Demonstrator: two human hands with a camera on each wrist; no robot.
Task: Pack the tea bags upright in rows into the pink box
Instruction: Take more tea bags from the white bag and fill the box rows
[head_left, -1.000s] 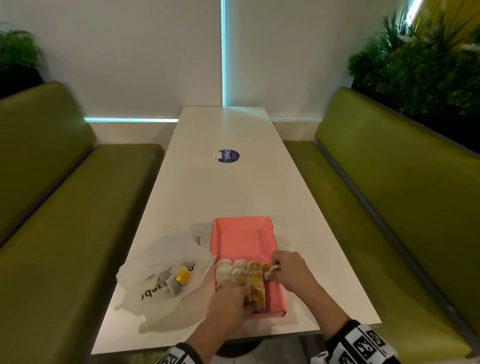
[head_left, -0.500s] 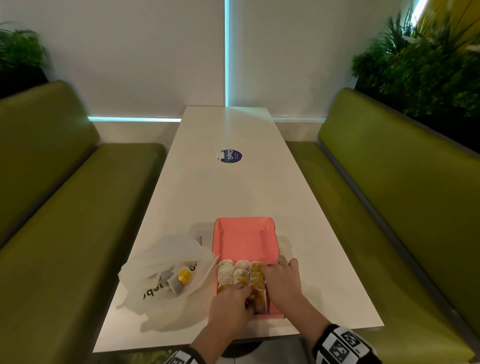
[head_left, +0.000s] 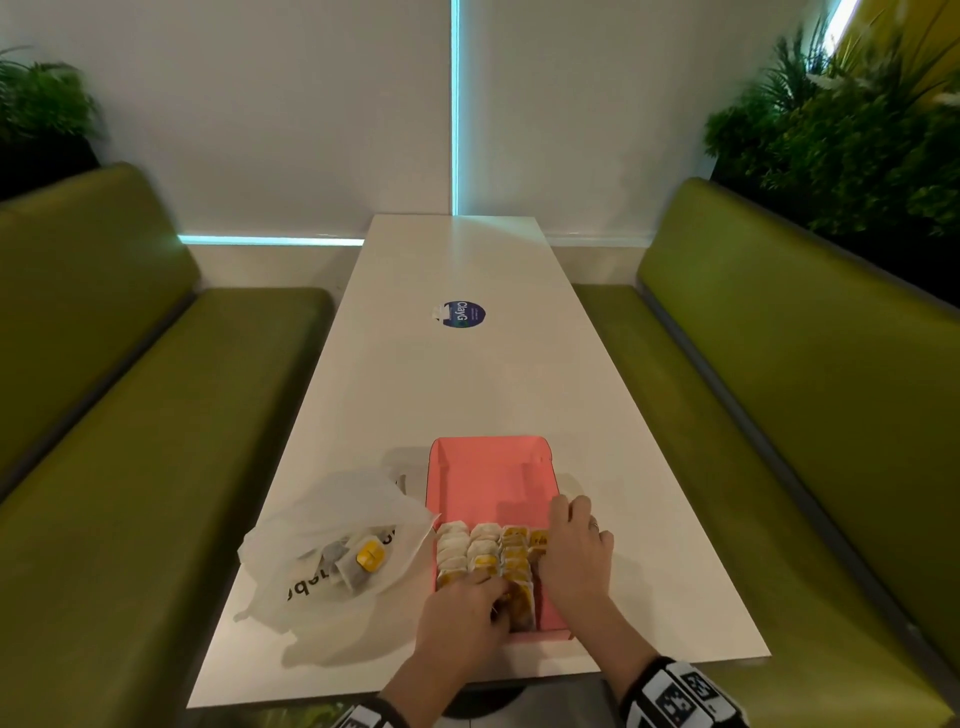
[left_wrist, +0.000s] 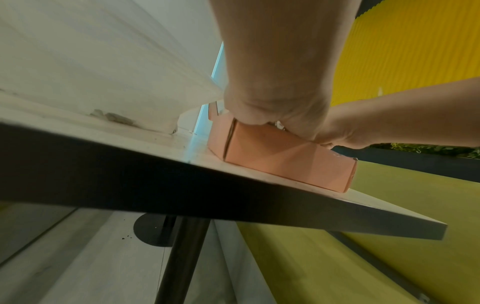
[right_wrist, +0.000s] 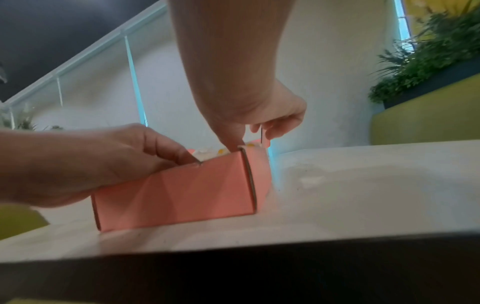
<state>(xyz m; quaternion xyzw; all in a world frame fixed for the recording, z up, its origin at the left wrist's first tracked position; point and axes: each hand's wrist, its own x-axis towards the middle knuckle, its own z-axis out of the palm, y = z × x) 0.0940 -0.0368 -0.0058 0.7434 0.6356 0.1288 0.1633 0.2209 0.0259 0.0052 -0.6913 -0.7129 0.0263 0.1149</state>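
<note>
The pink box (head_left: 488, 483) lies open near the table's front edge, its far half bare. Several tea bags (head_left: 485, 553) stand upright in rows in its near half; their tops (right_wrist: 207, 153) peek over the wall. My left hand (head_left: 491, 597) reaches in at the near left, fingers curled over the nearest tea bags. My right hand (head_left: 569, 535) lies over the right wall of the pink box (right_wrist: 176, 189). In the right wrist view its thumb dips inside beside the last row while the fingers (right_wrist: 280, 127) hang loosely curled and hold nothing. The box's contents are hidden in the left wrist view, where the left hand (left_wrist: 272, 111) covers the pink box (left_wrist: 280, 156).
A white plastic bag (head_left: 311, 587) with more tea bags (head_left: 363, 558) lies left of the box. A round blue sticker (head_left: 464, 314) marks the table's (head_left: 467, 395) middle. Green benches (head_left: 156, 441) flank both sides. The table's front edge runs just behind my wrists.
My right hand carried a tea bag to the right-hand row, set it in and slid forward along the right wall. The left hand stayed on the near tea bags.
</note>
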